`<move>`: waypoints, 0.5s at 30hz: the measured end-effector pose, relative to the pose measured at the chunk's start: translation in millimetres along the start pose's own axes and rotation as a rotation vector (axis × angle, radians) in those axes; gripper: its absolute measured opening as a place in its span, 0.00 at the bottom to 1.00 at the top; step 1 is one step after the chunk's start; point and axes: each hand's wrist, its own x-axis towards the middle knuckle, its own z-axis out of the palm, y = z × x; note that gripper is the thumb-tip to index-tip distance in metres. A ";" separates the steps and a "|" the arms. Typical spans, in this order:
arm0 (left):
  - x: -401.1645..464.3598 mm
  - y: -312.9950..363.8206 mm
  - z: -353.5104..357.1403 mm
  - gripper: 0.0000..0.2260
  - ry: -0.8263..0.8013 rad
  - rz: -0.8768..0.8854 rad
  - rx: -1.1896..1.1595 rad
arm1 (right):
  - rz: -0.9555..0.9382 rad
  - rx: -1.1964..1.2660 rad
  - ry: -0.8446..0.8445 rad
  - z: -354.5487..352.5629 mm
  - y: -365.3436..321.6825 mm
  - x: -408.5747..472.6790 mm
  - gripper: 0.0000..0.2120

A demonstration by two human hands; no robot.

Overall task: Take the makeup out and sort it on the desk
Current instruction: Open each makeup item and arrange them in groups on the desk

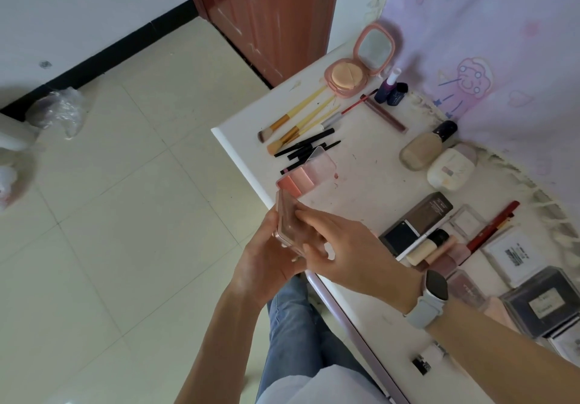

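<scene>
A clear-lidded palette [290, 220] with pink and peach pans is held upright just off the white desk's [361, 190] front edge. My left hand [266, 259] grips it from below and behind. My right hand [339, 243], with a watch on its wrist, pinches its near side between fingers and thumb. On the desk lie several brushes [295, 121], black pencils [306, 149], an open pink powder compact [354, 68], and a foundation bottle [423, 149].
Two dark nail polish bottles [390, 90] stand by the wall cloth. A brown box [417, 221], a red pencil [492, 228], tubes and flat cases [543, 303] crowd the desk's right side. Plastic bags [59, 112] sit on the tiled floor at left. A wooden door [276, 11] is behind.
</scene>
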 end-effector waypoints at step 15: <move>-2.9 -0.8 -26.2 0.21 0.536 -0.176 0.167 | 0.379 0.098 0.076 7.3 40.2 -3.4 0.10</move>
